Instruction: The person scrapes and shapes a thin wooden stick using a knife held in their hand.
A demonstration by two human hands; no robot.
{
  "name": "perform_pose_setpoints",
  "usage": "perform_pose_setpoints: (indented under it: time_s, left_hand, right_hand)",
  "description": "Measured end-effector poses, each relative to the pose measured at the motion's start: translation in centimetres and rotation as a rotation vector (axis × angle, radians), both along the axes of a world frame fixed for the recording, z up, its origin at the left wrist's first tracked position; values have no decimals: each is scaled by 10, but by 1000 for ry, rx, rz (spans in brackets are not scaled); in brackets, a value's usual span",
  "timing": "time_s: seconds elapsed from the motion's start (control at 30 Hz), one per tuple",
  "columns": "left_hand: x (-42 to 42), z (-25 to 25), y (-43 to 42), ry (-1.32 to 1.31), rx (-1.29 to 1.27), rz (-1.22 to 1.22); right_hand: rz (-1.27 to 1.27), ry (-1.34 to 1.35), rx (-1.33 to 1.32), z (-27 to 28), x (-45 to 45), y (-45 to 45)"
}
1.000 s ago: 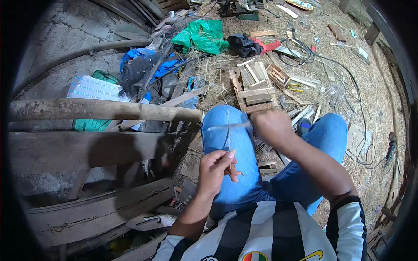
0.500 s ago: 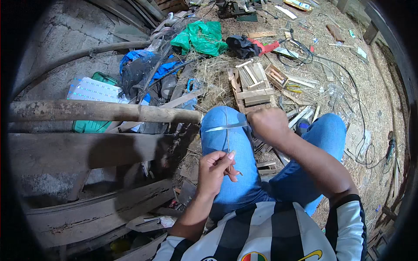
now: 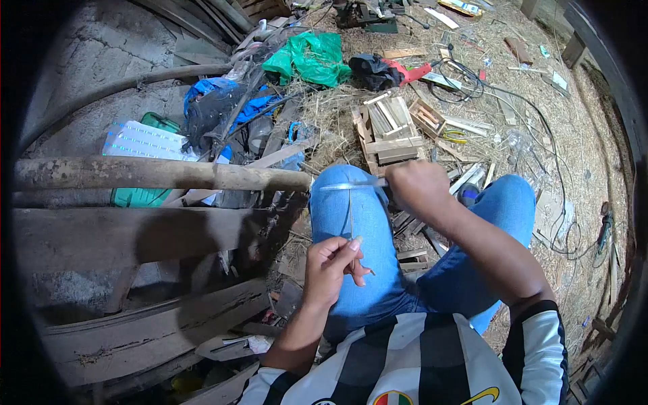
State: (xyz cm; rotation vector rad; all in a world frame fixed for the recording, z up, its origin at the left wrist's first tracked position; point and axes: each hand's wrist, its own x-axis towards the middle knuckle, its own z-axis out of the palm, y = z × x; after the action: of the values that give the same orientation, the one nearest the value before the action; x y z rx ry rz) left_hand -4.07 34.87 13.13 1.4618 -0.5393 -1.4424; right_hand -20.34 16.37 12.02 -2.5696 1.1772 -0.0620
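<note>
Over the left knee of the blue jeans (image 3: 378,270), my left hand (image 3: 334,266) pinches the lower end of a thin strip (image 3: 351,212) between thumb and fingers. The strip points away from me along the thigh. My right hand (image 3: 420,189) is a fist round the handle of a knife (image 3: 347,185), whose blade points left and lies across the strip near its far end. Blur softens the blade, and the fist hides most of the handle.
A wooden pole (image 3: 162,173) and planks (image 3: 135,236) are at the left. Beyond the knees lie a stack of small wood pieces (image 3: 391,128), a small wooden crate (image 3: 427,118), yellow-handled pliers (image 3: 453,136), a red power tool (image 3: 412,72) and a green bag (image 3: 310,57).
The knife and my right hand have shifted slightly away from me along the strip since half a second ago. My left hand keeps its pinch in nearly the same place.
</note>
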Motion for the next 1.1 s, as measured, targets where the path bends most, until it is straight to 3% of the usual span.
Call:
perform_pose_setpoints:
  time_s: [0.1, 0.2, 0.33, 0.67, 0.8, 0.87, 0.93, 1.0, 1.1]
  left_hand:
    - [1, 1, -3, 12, -6, -29]
    - [2, 0, -2, 8, 8, -35]
    - [5, -2, -1, 38, -6, -59]
    - [8, -1, 2, 129, -22, -18]
    - [9, 1, -1, 111, -33, -27]
    - [8, 1, 2, 129, -14, -15]
    - [9, 3, 1, 129, -47, -27]
    - [10, 3, 1, 140, -44, -21]
    - [9, 2, -1, 160, -41, -29]
  right_hand:
    - [126, 16, 10, 4, 4, 20]
    - [23, 15, 9, -7, 4, 2]
    - [124, 13, -29, -1, 6, 13]
    - [12, 66, 61, -1, 6, -5]
    - [162, 68, 31, 1, 9, 13]
    - [0, 75, 70, -1, 5, -4]
    - [-33, 172, 123, 11, 5, -16]
    - [51, 53, 42, 2, 6, -1]
    - [-34, 77, 57, 3, 3, -7]
